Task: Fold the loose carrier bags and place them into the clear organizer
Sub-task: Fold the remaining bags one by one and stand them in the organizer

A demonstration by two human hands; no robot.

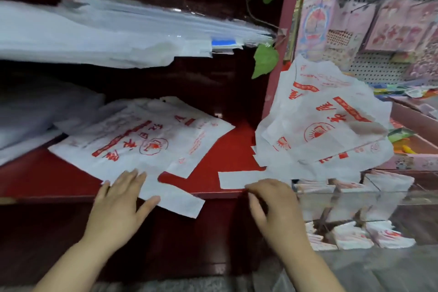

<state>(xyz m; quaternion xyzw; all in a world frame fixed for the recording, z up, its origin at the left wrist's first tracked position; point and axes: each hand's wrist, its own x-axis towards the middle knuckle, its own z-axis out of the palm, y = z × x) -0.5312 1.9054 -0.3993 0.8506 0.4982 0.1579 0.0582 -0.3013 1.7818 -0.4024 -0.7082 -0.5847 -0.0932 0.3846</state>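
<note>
Slippage is judged the main hazard. The bag [142,140] is laid flat on the red shelf [227,149] with its near corner hung over the front edge. As the film looks thin and slick, it could be dragged off or skewed if it is pressed from one side only. A crooked fold would be caused by that, and a packet too loose for the organizer [355,206] would result.

A second hazard is posed by the pile [327,125] of loose bags heaped at the right end of the shelf, just above the organizer. The pile is tilted and unevenly stacked. It could be toppled if the white strip [239,179], which appears to run to it, is tugged. The folded bags [350,236] already set in the organizer could be disturbed by such a fall.

The left grip [120,193] is spread palm down on the near edge of the bag, with fingers straight and splayed and the thumb out to the right. Nothing is grasped; the bag is only pressed. The right grip [270,199] is set at the near right end of the strip, by the shelf's edge, with fingers curled downward. Whether the strip is pinched or merely touched cannot be told, as the fingertips are blurred. The two grips are held well apart, and both forearms are reached up from the bottom of the view.
</note>
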